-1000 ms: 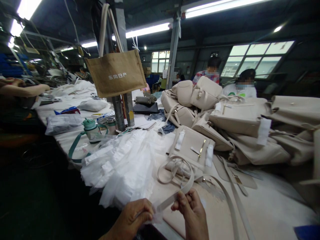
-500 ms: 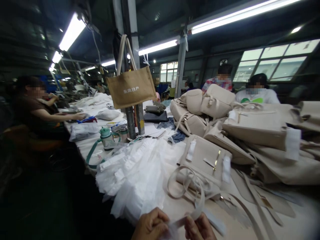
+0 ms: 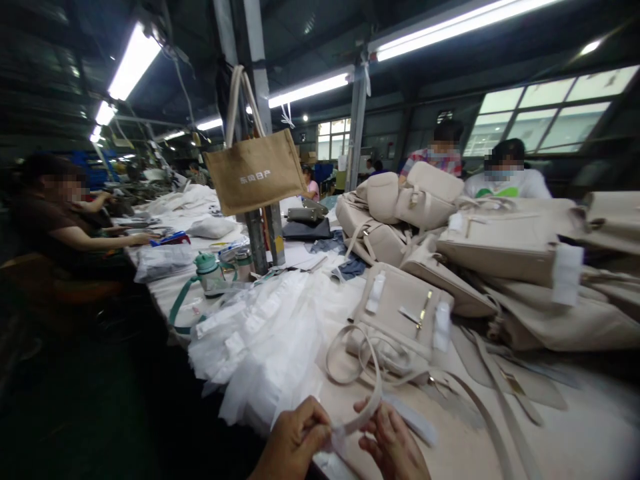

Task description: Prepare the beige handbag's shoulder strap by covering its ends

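Long white worktable (image 3: pixel 575 433), near edge: left hand (image 3: pixel 295 440) and right hand (image 3: pixel 393 447) pinch narrow beige leather strap (image 3: pixel 367 407) with thin white wrapping, before flat beige handbag (image 3: pixel 400 313), wrapping step underway.

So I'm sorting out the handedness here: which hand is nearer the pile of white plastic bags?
Left. The left hand sits just below the pile of white plastic bags, pinching the beige strap. The right hand is farther right, past the strap.
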`<state>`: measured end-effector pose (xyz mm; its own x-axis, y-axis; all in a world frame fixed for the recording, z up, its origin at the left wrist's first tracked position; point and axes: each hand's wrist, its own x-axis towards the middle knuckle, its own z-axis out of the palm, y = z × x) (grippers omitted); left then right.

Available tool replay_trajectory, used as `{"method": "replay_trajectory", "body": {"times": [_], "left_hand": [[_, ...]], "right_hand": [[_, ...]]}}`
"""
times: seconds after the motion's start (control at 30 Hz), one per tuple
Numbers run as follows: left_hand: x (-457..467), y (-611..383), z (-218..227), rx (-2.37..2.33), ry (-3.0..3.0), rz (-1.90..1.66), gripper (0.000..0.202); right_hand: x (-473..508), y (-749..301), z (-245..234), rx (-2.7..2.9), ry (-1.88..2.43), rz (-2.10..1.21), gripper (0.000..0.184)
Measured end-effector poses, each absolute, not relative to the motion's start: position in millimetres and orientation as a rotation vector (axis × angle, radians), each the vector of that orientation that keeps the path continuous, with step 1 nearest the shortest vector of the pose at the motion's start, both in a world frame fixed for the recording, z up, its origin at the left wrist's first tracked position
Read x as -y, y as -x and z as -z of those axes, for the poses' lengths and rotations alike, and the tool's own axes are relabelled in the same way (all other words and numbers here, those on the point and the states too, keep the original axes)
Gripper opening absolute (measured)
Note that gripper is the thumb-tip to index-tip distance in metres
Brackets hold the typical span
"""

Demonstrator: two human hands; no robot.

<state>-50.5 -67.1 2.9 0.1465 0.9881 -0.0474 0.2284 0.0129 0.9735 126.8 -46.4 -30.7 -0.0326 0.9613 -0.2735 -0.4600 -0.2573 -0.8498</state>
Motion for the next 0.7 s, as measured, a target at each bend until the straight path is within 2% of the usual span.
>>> {"method": "replay_trajectory", "body": {"times": [0.27, 0.47, 0.6, 0.7], "left_hand": [[72, 46, -8, -1.351, -1.443, -0.964, 0.024], [71, 44, -16, -1.382, -1.485, -0.945, 0.028], [67, 40, -17, -1.371, -1.539, -0.904, 0.028], [65, 39, -11, -1.407, -1.578, -0.891, 0.026]], "right_hand": [[54, -114, 51, 0.673, 0.955, -1.631, 0.032], [51, -120, 39, 0.789, 0.931, -1.654, 0.038], [49, -116, 31, 0.751, 0.886, -1.569, 0.028], [52, -100, 38, 0.711, 0.805, -1.606, 0.031]]}}
